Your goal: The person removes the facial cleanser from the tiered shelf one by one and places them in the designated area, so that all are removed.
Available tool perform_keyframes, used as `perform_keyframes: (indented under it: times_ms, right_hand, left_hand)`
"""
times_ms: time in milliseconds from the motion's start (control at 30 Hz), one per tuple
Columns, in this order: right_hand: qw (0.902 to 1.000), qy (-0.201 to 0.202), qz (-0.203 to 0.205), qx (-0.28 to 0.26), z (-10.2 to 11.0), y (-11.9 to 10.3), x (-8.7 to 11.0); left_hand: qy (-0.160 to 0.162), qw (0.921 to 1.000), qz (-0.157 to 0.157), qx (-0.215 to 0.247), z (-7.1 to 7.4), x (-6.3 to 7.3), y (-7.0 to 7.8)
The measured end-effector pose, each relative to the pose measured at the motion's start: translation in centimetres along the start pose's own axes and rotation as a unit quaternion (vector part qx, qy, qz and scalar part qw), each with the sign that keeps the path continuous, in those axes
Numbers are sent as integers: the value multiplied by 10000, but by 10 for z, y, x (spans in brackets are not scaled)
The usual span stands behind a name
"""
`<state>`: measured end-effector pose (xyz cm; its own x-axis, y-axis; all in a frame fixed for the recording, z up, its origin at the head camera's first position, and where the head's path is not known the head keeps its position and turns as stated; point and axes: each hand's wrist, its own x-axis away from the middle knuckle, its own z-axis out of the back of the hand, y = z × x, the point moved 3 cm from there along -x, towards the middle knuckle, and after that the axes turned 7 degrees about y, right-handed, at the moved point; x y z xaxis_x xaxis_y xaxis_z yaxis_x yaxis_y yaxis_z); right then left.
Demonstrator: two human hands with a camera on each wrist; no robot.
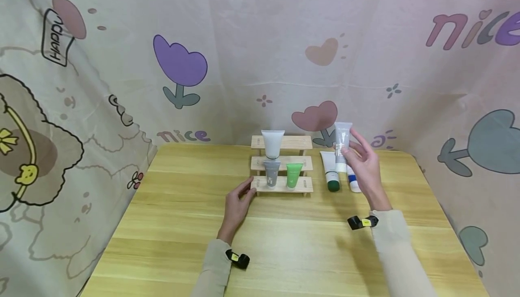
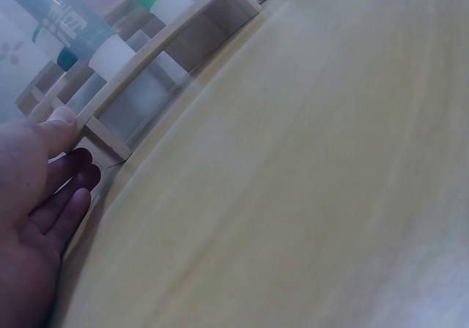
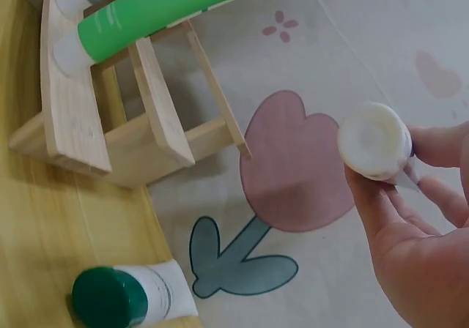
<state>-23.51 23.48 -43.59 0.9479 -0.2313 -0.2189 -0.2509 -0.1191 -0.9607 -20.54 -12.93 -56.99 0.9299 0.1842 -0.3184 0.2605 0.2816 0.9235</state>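
Observation:
A three-step wooden display rack (image 1: 304, 186) stands at the table's back. My left hand (image 1: 237, 204) holds the left end of its lowest step, thumb on the step and fingers curled beside the leg (image 2: 108, 141). My right hand (image 1: 365, 166) pinches a grey squeeze tube (image 1: 342, 141) between thumb and fingers, raised above the table right of the rack, white cap (image 3: 374, 139) downward. On the lowest step stand another grey tube (image 1: 271, 174) and a green tube (image 1: 293, 175), caps down. A white tube (image 1: 272, 142) stands on the middle step.
Right of the rack, a white tube with a green cap (image 1: 332, 182) lies on the wooden table (image 1: 284, 243). Beside it lies a tube with a blue cap (image 1: 353, 183), partly hidden behind my right hand. A printed cloth (image 1: 243, 62) hangs behind the table.

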Motion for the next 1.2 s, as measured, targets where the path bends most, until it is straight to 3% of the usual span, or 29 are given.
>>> perform_keyframes:
  times_ms: [67, 167, 500, 700, 867, 1200]
  right_hand:
    - [10000, 41, 31, 70, 5, 2, 0]
    - [9997, 99, 78, 220, 11, 4, 1]
    - [9968, 573, -48, 547, 34, 9, 6]
    - [9975, 586, -151, 377, 46, 13, 7]
    - [9960, 686, -188, 541, 56, 16, 6]
    - [9885, 1369, -274, 588, 76, 27, -5]
  left_hand:
    - [-9, 10000, 2, -36, -2, -2, -13]
    - [-61, 10000, -70, 15, 0, -3, -17]
    - [-307, 9995, -44, 55, 1, -2, -14]
    - [-323, 9995, 28, -33, -1, -1, -15]
    - [-281, 9996, 25, -70, 0, 0, -14]
    - [-216, 9997, -10, -64, 3, -1, -13]
